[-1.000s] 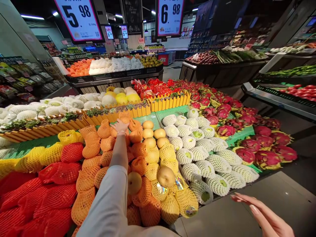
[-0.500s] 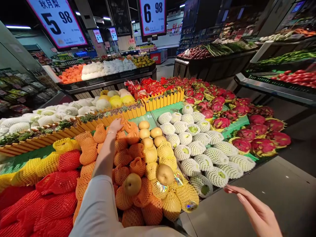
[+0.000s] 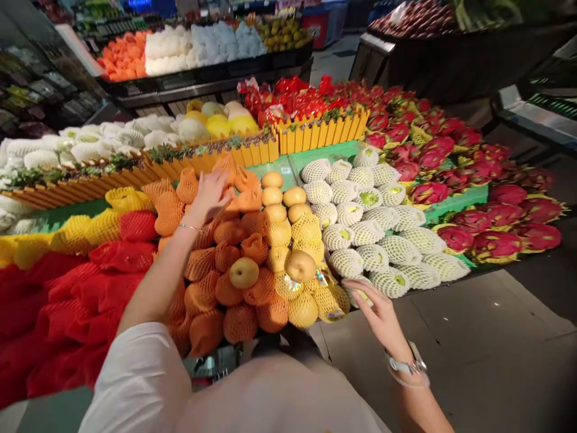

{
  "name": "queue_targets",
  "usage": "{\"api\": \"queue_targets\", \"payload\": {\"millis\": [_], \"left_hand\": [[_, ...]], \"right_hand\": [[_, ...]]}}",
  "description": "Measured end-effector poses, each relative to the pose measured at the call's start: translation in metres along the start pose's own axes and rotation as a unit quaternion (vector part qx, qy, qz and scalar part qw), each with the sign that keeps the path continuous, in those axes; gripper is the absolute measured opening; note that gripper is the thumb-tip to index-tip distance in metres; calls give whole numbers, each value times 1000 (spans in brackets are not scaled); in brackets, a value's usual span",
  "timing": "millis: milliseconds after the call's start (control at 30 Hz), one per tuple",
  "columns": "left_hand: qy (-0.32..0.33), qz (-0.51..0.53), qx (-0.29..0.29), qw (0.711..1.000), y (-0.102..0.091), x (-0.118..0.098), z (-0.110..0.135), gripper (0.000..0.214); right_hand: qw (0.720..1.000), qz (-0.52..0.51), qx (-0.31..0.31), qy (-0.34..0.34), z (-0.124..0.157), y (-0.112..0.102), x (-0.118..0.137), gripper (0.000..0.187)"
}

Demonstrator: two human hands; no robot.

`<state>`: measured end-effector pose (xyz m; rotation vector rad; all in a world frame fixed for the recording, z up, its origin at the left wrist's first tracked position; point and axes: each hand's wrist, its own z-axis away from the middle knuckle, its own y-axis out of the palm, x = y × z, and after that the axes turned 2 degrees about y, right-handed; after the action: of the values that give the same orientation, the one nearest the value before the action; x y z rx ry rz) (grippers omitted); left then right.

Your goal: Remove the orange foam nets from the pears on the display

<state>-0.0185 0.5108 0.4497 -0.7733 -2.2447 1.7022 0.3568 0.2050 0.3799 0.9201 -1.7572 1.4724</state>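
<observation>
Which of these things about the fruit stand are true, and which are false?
The open left hand is over the orange foam fruit nets. True.
The open right hand holds a round golden pear. False: it holds nothing and is beside pale fruits in white foam nets.
A shiny silver wristwatch is on the right wrist. True.
The pink spiky dragon fruits lie left of the white-netted fruits. False: they lie to the right.

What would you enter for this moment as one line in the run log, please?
left hand: open, on orange fruit nets | right hand: open, beside white-netted fruit
</observation>
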Motion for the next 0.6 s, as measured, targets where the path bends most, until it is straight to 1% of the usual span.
{"api": "queue_targets", "payload": {"millis": [67, 133, 167, 200, 233, 267, 333, 400, 433, 500, 533, 600], "left_hand": [[8, 3, 106, 994, -12, -18, 43, 52], [-13, 31, 198, 980, -27, -34, 94, 48], [-29, 48, 226, 972, -36, -40, 121, 49], [-43, 61, 241, 968, -44, -44, 148, 49], [-60, 69, 241, 966, -52, -48, 176, 51], [-91, 81, 226, 966, -59, -51, 202, 53], [-167, 117, 181, 962, -69, -57, 250, 56], [-263, 152, 125, 945, -71, -66, 292, 57], [-307, 168, 96, 932, -69, -72, 310, 57], [-374, 212, 35, 902, -58, -87, 341, 58], [-394, 243, 9, 886, -51, -95, 355, 56], [-426, 291, -40, 856, -33, -111, 380, 51]], "right_hand": [[998, -24, 46, -37, -9, 8, 12, 27], [993, -54, 82, -67, -23, 15, 22, 27], [990, -66, 91, -79, -34, 18, 26, 26], [989, -75, 93, -88, -49, 22, 29, 26], [988, -80, 87, -94, -69, 27, 31, 25], [989, -80, 78, -97, -93, 34, 33, 26], [991, -72, 57, -99, -154, 51, 38, 30], [994, -13, 48, -96, -221, 73, 45, 38], [994, 43, 49, -85, -253, 84, 49, 44], [982, 159, 94, -40, -306, 106, 57, 61], [976, 182, 113, -26, -326, 115, 61, 66], [968, 211, 139, 2, -353, 131, 65, 70]]}}
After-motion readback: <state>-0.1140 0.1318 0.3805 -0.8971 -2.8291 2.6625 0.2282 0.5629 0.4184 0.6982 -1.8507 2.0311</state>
